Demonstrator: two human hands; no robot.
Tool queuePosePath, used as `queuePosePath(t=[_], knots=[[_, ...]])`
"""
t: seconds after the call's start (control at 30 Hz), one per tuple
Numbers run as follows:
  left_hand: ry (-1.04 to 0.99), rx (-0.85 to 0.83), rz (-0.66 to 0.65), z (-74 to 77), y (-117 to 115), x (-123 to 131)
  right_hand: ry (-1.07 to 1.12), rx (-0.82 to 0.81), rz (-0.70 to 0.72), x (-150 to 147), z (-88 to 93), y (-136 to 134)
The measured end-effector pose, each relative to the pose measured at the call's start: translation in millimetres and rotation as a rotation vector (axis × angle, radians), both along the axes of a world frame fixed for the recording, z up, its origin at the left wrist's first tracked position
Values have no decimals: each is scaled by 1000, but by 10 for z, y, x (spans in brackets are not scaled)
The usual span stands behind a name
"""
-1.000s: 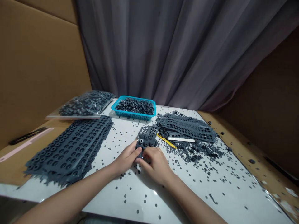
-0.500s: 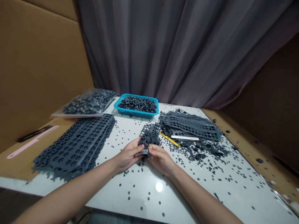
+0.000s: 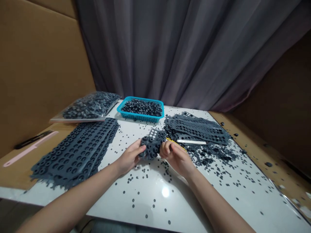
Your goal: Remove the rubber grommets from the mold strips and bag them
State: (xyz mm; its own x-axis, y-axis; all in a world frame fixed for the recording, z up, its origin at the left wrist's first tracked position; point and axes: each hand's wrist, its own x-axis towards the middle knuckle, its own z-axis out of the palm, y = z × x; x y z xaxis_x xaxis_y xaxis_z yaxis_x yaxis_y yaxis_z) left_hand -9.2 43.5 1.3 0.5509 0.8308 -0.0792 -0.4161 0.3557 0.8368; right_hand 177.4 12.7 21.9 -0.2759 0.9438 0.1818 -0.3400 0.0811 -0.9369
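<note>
My left hand (image 3: 132, 156) grips the left side of a dark grey rubber sheet (image 3: 152, 148), bent over and covered in raised round studs. The far end of this sheet shows a patch of punched-out holes. At its right edge is my right hand (image 3: 177, 157), closed, with a small dark rubber piece (image 3: 172, 146) showing at the curled fingers. Whether these fingers also touch the sheet I cannot tell. A yellow tool (image 3: 173, 141), partly hidden behind the right hand, lies beside a white strip (image 3: 191, 142).
Studded rubber sheets (image 3: 80, 150) are stacked at left, below a clear bag (image 3: 91, 105) of dark pieces. A blue basket (image 3: 139, 117) of similar pieces stands behind. Perforated sheets (image 3: 198, 127) lie right, with scattered discs around. A pink tool (image 3: 31, 149) and black cutter (image 3: 32, 139) lie far left.
The sheet has been turned so its studs face me more. My right hand has moved from the sheet's near edge rightward and up, its fingers now curled around a small dark piece.
</note>
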Motion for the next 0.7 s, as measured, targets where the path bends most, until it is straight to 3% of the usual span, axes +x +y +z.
queuePosePath(t=[0.2, 0.37, 0.53, 0.7], knots=[[100, 112, -4, 9, -26, 10, -529, 119, -103, -40, 21, -84], [172, 203, -38, 10, -65, 21, -845, 266, -183, -145, -30, -115], [319, 353, -73, 24, -97, 16, -1012, 350, -208, -164, -146, -110], [528, 530, 58, 19, -100, -8, -990, 353, -192, -197, -117, -135]])
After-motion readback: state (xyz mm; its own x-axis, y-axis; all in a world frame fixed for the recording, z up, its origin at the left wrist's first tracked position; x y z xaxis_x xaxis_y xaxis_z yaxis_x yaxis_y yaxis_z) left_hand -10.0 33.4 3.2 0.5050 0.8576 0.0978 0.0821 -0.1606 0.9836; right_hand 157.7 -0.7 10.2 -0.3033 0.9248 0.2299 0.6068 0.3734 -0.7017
